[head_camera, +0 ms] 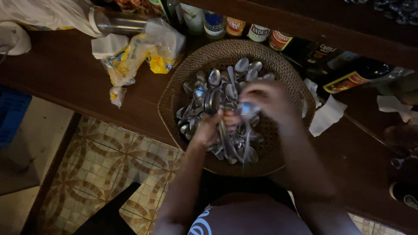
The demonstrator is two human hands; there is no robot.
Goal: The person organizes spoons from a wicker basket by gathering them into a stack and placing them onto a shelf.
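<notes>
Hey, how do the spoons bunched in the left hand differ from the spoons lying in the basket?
The spoons in the left hand are gathered into one tight bundle, handles pointing down toward the person; the spoons in the basket lie loose and scattered, pointing every way. The held bunch is lifted and gripped by the left hand; the others rest on the woven basket. Both are shiny metal.

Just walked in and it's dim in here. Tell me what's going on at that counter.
A person stands at a dark wooden counter over a round woven basket full of metal spoons. The left hand grips a bunch of spoons by their handles; the right hand, blurred, holds one spoon. Bottles and a crumpled plastic bag sit nearby.
</notes>
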